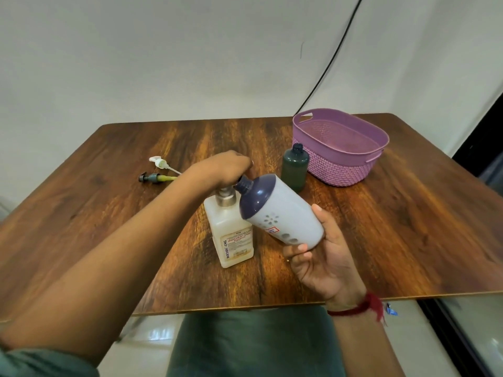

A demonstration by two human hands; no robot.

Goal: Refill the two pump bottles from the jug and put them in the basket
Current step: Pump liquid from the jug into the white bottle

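- 2 hands were busy — left hand point(220, 170) curled fingers over the pump of the jug point(231, 232).
- Right hand point(321, 265) gripped the tilted white bottle point(288, 213), neck beside that pump.

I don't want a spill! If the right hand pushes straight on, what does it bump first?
Probably the left hand on the jug pump: the right hand's white bottle points its neck there. Depth is unclear.

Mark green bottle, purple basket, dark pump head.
green bottle point(295, 167), head view, mid body
purple basket point(340, 170), head view, front woven wall
dark pump head point(153, 178), head view, collar
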